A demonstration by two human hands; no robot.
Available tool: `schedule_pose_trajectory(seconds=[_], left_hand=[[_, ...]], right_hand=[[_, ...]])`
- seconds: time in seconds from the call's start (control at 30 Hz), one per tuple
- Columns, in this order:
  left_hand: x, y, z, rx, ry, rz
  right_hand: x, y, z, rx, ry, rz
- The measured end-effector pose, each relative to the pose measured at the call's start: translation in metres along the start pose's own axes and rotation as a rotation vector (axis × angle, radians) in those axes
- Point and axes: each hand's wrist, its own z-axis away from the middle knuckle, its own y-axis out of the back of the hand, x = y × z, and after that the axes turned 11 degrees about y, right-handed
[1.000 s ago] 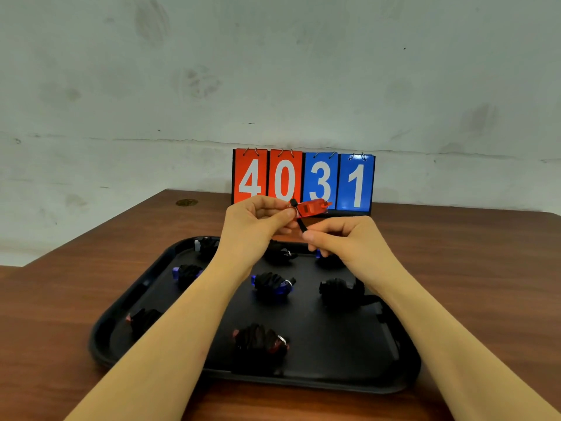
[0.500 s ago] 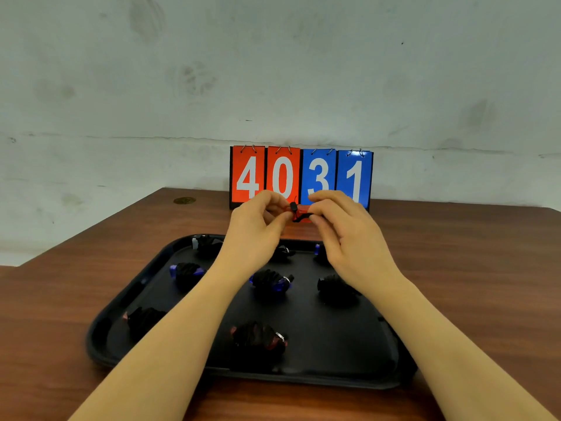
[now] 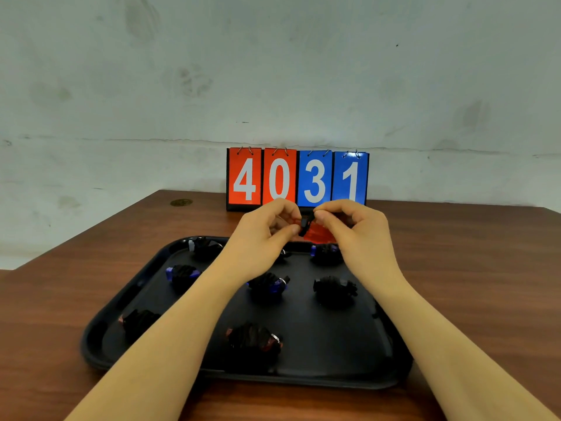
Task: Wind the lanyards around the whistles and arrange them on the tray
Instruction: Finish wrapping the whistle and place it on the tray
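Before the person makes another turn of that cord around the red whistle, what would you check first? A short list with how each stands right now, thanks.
1. Red whistle held above the tray, off the table: ok.
2. Left hand pinching the whistle: ok.
3. Right hand pinching the black lanyard: ok.
4. Loose cord left to wind: cannot tell, hidden by the hands.
5. Free spot on the tray, near right corner: ok.
6. Wound bundles such as the front one staying wrapped: ok.
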Motion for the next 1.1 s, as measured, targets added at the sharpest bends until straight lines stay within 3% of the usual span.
schedule_pose_trajectory(seconds=[0.33, 0.5, 0.63, 0.9, 1.1], left_hand=[[0.006, 0.004, 0.002, -0.108, 0.014, 0.198], [0.008, 0.004, 0.003, -0.096, 0.029, 0.384], [0.006, 0.004, 0.0, 0.013, 0.089, 0.472], [0.0, 0.004, -0.006, 0.278, 0.168, 0.359], [-0.004, 0.001, -0.008, 0.32, 0.136, 0.158]], right_hand=[[0.0, 0.01, -0.009, -0.04, -0.317, -0.419], [-0.002, 0.007, -0.009, -0.09, -0.313, -0.44], [-0.002, 0.004, -0.005, -0.184, -0.282, -0.384], [-0.006, 0.003, -0.003, -0.354, -0.215, -0.31], [-0.008, 0.004, -0.002, -0.392, -0.116, -0.294]])
